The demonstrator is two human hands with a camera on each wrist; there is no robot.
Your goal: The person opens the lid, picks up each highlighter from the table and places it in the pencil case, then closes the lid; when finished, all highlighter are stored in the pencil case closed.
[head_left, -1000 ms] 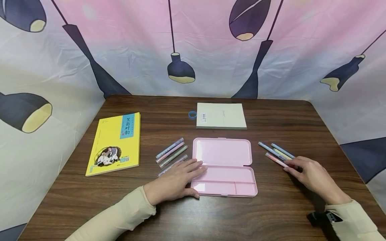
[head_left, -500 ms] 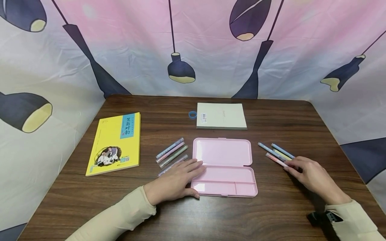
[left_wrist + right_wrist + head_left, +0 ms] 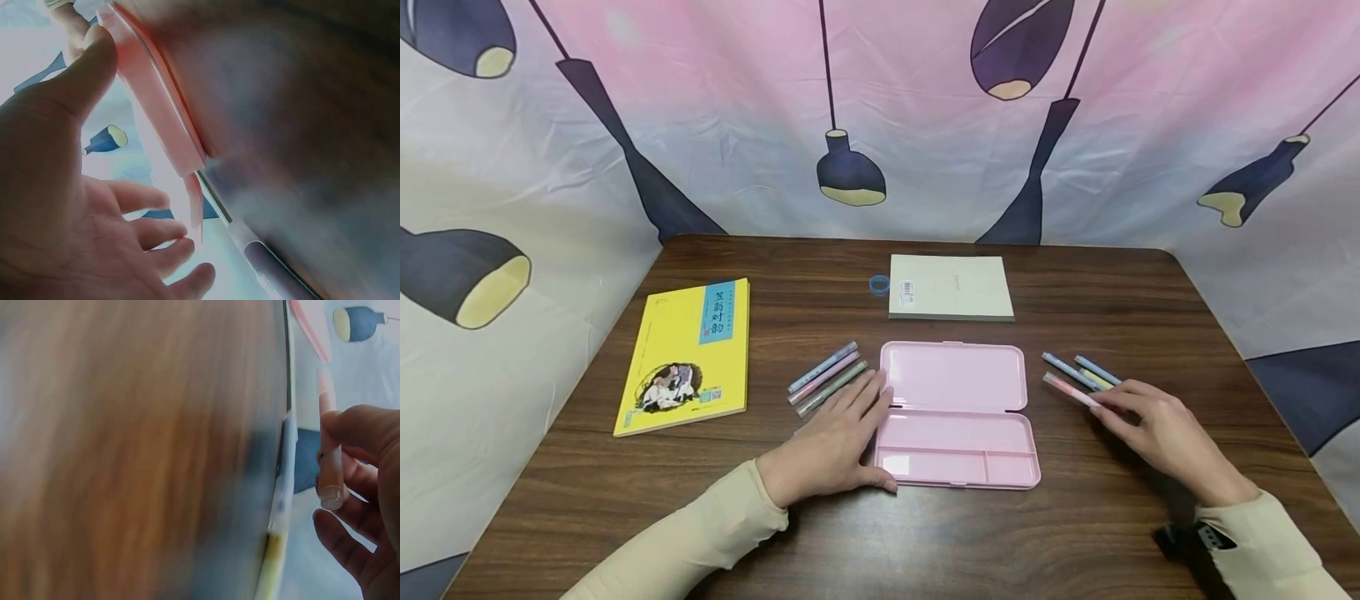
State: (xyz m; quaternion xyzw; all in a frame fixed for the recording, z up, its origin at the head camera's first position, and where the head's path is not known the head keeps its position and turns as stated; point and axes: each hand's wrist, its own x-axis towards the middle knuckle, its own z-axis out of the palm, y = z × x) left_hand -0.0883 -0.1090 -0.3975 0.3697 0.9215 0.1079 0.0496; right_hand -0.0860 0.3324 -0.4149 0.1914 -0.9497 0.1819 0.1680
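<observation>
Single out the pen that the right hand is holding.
It is the salmon-pink pen, pinched between the thumb and fingers of the right hand and raised off the table. Its neighbours, two blue pens and a yellow pen, lie unheld.

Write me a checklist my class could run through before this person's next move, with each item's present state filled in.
1. Pink case open, lid laid back: ok.
2. Compartments free of pens: ok, none shows in them.
3. Right hand gripping the pink-and-white pen: ok, pinched with thumb and fingers.
4. That pen raised off the table: ok, by the right wrist view.
5. Left hand steadying the case: cannot tell; it's at the left edge, contact unclear.
6. Loose pens gathered together: not ok, they lie on both sides.
</observation>
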